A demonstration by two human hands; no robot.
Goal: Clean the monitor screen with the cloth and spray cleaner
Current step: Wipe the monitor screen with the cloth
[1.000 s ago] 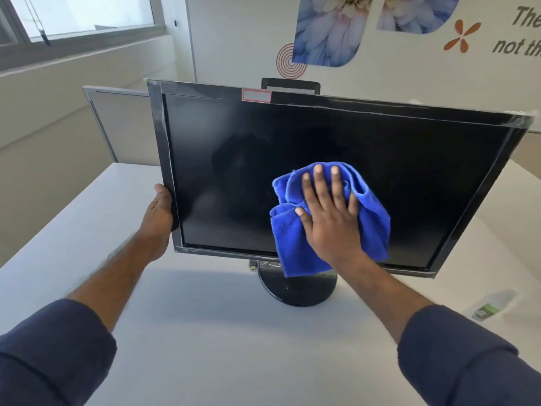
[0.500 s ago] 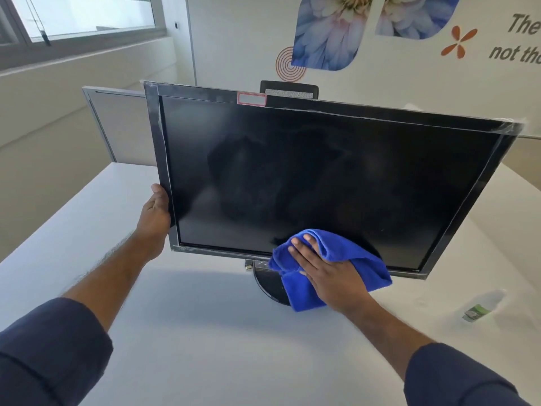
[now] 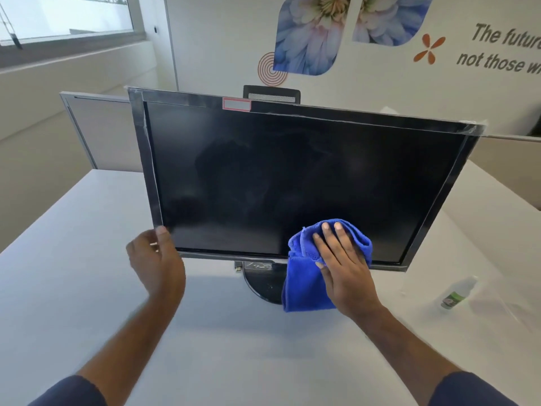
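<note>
A black monitor [image 3: 292, 177] stands on a round base [image 3: 262, 285] on the white table [image 3: 87, 259], its dark screen showing faint smears. My right hand [image 3: 345, 268] lies flat on a blue cloth [image 3: 304, 285] and presses it against the screen's lower edge, right of centre; the cloth hangs down over the bezel and part of the base. My left hand [image 3: 155, 259] is at the monitor's bottom-left corner, with its thumb tip touching the bezel and its fingers loose. A small clear spray bottle [image 3: 456, 294] with a green label lies on the table to the right.
Low grey partition panels [image 3: 99, 130] run behind the table. A black chair back [image 3: 272, 93] shows above the monitor. The wall beyond carries flower graphics and lettering, and a window is at the upper left.
My right hand has wiped the cloth from mid-screen down to the bottom edge and a little to the right. My left hand has slipped from the left bezel down to the bottom-left corner.
</note>
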